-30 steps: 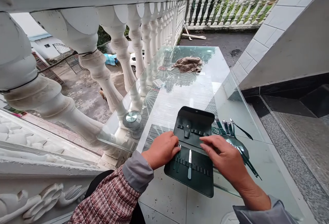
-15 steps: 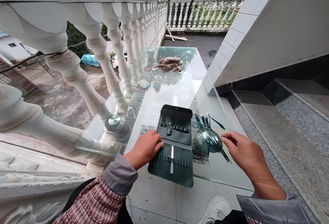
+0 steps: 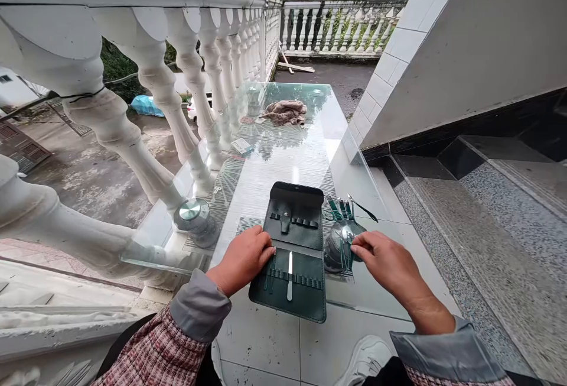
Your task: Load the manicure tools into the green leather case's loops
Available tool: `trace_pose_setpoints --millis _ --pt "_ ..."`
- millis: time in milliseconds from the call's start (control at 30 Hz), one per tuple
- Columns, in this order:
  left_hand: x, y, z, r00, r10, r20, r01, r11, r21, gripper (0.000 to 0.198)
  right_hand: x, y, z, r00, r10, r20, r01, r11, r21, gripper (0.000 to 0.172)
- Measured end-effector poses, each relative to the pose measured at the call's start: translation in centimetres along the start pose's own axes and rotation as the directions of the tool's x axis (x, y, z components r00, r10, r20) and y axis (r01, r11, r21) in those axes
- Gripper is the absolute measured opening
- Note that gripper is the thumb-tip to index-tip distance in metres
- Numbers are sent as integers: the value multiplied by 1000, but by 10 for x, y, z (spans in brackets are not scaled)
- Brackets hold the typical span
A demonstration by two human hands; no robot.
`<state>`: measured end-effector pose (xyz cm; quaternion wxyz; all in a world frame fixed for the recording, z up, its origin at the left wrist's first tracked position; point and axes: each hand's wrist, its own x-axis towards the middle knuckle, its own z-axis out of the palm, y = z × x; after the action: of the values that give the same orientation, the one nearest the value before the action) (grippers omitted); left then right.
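A dark green tool case (image 3: 293,250) lies open on the glass table (image 3: 292,155), with a silver file (image 3: 289,268) in its lower loops. My left hand (image 3: 243,259) rests curled on the case's left edge, fingers pressing it down. To the right of the case several slim metal tools (image 3: 343,238) lie loose on the glass. My right hand (image 3: 385,265) is over them, fingertips pinched together on one thin tool.
A white stone balustrade (image 3: 177,96) runs along the table's left side. A crumpled brown cloth (image 3: 286,112) lies at the far end. A round metal table fitting (image 3: 191,211) sits near the left corner. Tiled steps (image 3: 487,208) rise on the right.
My right hand left the case, swung out to the right, then came back onto the loose tools and pinched one. The left hand stayed on the case.
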<state>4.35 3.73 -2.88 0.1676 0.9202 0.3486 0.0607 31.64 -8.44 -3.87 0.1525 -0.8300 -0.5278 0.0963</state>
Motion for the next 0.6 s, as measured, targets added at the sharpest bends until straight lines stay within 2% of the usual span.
trace_pose_setpoints --millis 167,400,600 --pt "0 0 0 1000 -1 2 1 1000 3 16 -1 -9 0 999 29 46 -23 993 -117 16" --pt "0 4 -3 999 -19 38 18 999 40 14 0 -11 3 995 13 99 9 977 -215 17" --pt "0 5 -4 999 -13 39 11 998 54 15 -4 -10 9 996 -72 54 84 960 -268 15"
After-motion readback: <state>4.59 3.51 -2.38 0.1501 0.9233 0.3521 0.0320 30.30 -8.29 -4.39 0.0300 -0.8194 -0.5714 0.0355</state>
